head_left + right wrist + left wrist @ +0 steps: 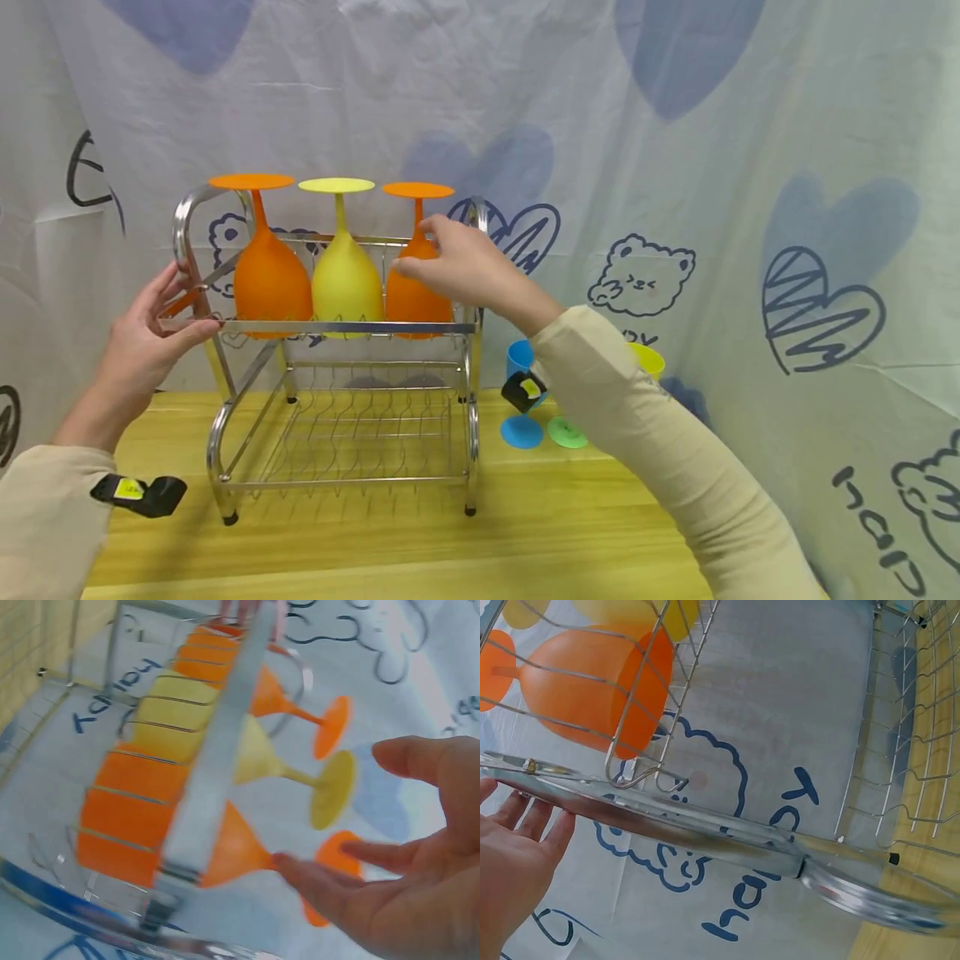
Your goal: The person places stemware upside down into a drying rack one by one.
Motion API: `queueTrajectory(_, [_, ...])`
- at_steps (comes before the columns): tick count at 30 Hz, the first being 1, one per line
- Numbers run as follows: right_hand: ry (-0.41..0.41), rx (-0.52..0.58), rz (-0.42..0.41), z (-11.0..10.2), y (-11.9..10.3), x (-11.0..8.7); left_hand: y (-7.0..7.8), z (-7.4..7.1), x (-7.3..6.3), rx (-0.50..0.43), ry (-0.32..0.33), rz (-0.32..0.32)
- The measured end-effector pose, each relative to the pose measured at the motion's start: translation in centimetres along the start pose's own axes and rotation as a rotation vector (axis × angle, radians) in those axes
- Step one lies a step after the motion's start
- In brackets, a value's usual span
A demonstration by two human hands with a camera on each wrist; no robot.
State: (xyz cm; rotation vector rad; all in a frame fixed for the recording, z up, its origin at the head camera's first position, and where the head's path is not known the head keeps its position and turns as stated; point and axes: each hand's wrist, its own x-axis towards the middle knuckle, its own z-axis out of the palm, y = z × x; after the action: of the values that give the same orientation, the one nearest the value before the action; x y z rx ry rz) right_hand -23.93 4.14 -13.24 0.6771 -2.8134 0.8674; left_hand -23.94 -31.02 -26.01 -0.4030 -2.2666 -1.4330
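Three goblets stand upside down in a row on the upper tier of a metal dish rack (360, 327). An orange goblet (272, 283) is on the left, a yellow goblet (347, 283) in the middle, and another orange goblet (412, 304) on the right. My right hand (468, 267) is at this right goblet with thumb and fingers spread apart. In the right wrist view, a fingertip (283, 864) reaches its stem. My left hand (142, 342) grips the rack's left front corner, thumb along the front rail. In the left wrist view, its fingertips touch the metal tube (682, 832).
The rack's lower wire tier (367, 433) holds no goblets. Right of the rack, a blue goblet (521, 432), a green base (567, 433) and a yellow cup rim (647, 360) show partly behind my right sleeve. A printed curtain (585, 100) hangs behind the wooden table (375, 550).
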Motion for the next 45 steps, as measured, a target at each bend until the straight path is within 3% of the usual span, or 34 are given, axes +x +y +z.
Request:
queueTrajectory(3, [0.064, 0.053, -0.076, -1.2, 0.1, -1.2, 0.0, 0.5, -0.5, 0.033, 0.032, -0.004])
queueTrajectory(9, [0.277, 0.117, -0.248, -2.7, 1.9, -3.1, -0.2, 0.5, -2.0, 0.075, 0.05, -0.053])
queueTrajectory(12, [0.363, 0.131, -0.287, -3.5, 3.6, -3.9, -0.4, 0.5, -2.7, 0.084, 0.05, -0.061])
queueTrajectory(15, [0.44, 0.127, -0.274, -4.2, 5.6, -4.5, -0.7, 0.7, -3.5, 0.109, 0.058, -0.081])
queueTrajectory(19, [0.526, 0.11, -0.216, -4.8, 8.6, -5.3, -1.1, 1.1, -5.1, 0.136, 0.068, -0.1])
queueTrajectory(23, [0.545, 0.079, -0.099, -5.0, 11.9, -6.2, -1.1, 1.7, -6.5, 0.141, 0.055, -0.065])
queueTrajectory(29, [0.45, 0.086, 0.091, -5.0, 17.0, -7.5, -0.8, 2.6, -8.0, 0.151, 0.023, -0.054])
queueTrajectory(38, [0.329, 0.149, 0.349, -3.4, 24.1, -8.4, -0.3, 4.4, -8.6, 0.176, -0.051, -0.141])
queueTrajectory(45, [0.318, 0.206, 0.474, -2.0, 27.8, -8.8, 0.5, 5.8, -9.1, 0.169, -0.063, -0.081])
